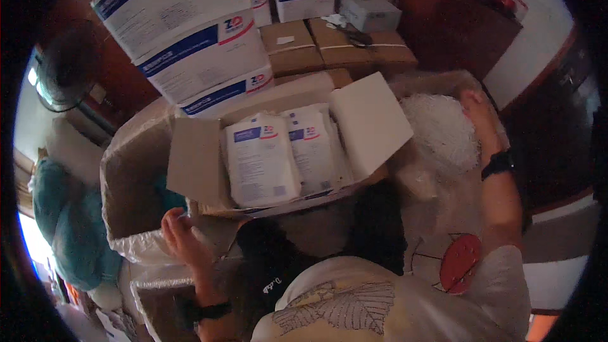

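An open carton (pixel 380 130) stands in front of me with its flaps spread. Inside are flat white packets with blue and red print, a front packet (pixel 263 161) and another packet (pixel 310 145) beside it. My left hand (pixel 182 234) is at the near rim of a plastic-lined box (pixel 136 231), fingers apart and loosely bent, with no held thing visible. Something teal shows just past its fingertips. My right hand (pixel 479 117) reaches to the far right edge of a heap of thin white strands (pixel 440 130) in another lined box. Its fingers are too dim to read.
White cartons (pixel 196 54) with blue bands are stacked behind the open one. Brown boxes (pixel 291 44) at the back carry scissors (pixel 354 37) and a pale box (pixel 370 11). Teal sacks (pixel 76 228) and a fan (pixel 66 69) are at left. A red round patch (pixel 460 263) is near my right elbow.
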`<state>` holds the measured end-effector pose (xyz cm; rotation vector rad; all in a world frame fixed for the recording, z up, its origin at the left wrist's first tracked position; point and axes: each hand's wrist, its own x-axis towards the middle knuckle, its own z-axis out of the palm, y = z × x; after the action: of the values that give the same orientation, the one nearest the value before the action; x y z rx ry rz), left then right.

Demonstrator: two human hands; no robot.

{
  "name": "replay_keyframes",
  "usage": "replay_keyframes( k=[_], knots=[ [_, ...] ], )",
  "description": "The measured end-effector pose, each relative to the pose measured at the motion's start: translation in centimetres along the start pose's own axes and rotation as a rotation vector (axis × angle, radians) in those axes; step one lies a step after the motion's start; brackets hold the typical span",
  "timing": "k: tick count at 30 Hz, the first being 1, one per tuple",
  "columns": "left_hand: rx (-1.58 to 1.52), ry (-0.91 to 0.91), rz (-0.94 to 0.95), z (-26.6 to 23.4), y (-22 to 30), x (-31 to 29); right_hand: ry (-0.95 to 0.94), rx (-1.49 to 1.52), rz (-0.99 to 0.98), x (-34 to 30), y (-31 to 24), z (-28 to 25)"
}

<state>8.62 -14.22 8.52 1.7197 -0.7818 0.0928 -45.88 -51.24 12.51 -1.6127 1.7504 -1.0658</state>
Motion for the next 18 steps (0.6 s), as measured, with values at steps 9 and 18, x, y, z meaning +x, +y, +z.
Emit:
replay_keyframes(
  k=[9,18],
  knots=[
    [0.329,-0.417,0.462,4.7,6.8,0.2,-1.075,0.041,-0.479,-16.0,-18.4,19.4],
    [0.295,-0.491,0.283,5.7,5.4,-1.1,-1.231,0.063,-0.183,-17.5,-16.5,26.4]
  ],
)
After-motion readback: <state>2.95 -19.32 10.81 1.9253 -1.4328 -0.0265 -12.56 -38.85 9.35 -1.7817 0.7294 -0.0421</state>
